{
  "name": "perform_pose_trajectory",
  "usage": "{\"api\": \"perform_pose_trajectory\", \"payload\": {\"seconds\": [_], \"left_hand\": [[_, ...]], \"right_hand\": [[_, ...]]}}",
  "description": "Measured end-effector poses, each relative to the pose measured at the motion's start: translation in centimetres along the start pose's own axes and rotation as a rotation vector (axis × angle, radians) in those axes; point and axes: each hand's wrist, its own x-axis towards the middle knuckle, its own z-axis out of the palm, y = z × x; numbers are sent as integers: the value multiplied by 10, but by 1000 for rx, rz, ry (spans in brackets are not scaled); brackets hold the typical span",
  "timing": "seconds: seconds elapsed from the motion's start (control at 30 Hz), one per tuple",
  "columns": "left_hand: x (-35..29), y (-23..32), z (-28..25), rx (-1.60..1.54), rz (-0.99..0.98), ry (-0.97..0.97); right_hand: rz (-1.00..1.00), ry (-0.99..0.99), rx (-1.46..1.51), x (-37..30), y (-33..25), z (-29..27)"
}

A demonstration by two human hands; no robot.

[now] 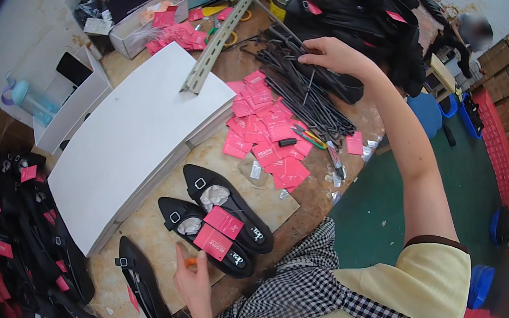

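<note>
Clock positions are read from the centre of view. The right hand [335,58], between 1 and 2 o'clock, reaches over a heap of black rods [307,95]; its thumb and forefinger lie close together, but whether they grip a rod cannot be told. The left hand [193,283], at 7 o'clock, has its forefinger and thumb parted just beside a pair of black shoes [245,218]. A small orange thing [191,261] shows between these digits; whether it is held cannot be told. The pair lies nearer the centre, also at 7 o'clock, toes toward 11, with white paper [214,196] inside and two pink cards [213,241] across it. A single black shoe [145,287] lies between 7 and 8 o'clock. Loose pink cards are spread near the centre, toward 12 and 1. A white box [135,150] stands toward 9 and 10; piled shoes [353,6] lie beyond the rods at 1 o'clock.
</note>
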Motion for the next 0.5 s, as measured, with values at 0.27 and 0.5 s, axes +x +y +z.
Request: {"api": "perform_pose_trajectory", "payload": {"seconds": [0.27,0.5], "left_hand": [[4,-25,19,-669,68,17],[-17,-19,-5,-1532,-425,-325]], "right_hand": [[-515,145,-581,-29,2,58],[-686,94,-786,-52,19,98]]}}
